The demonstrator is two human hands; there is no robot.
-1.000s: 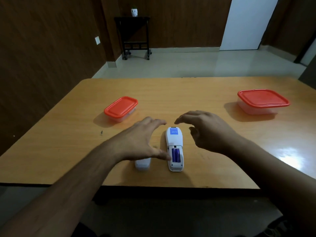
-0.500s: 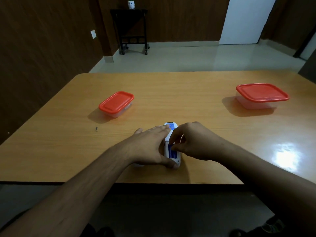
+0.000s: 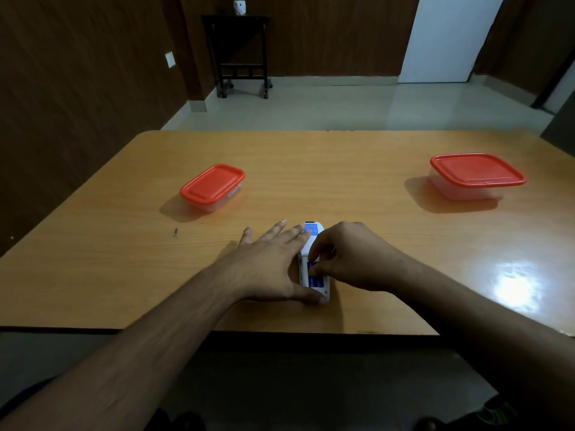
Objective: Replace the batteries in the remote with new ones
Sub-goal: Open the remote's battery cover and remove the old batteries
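A plain room in a home, it seems. Dark wood-panelled walls [image 3: 77, 88], pale tiled floor [image 3: 342, 104], a small black side table [image 3: 239, 54] and a white door [image 3: 448, 35].

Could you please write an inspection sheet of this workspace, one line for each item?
Surface: orange-brown wooden table, glossy, with a light glare at its right side.
Job's things: white plastic remote lies face down, compartment open; blue batteries sit inside it.
Clutter: small clear box with red lid at left; larger clear box with red lid at right; both closed. A small dark speck on the table.
Grippers: left hand lies flat, steadying the remote; right hand has its fingertips on the batteries.
Cables: nothing seen.
Surroundings: dark wooden side table bearing a small white pot; white door; pale tiled floor.
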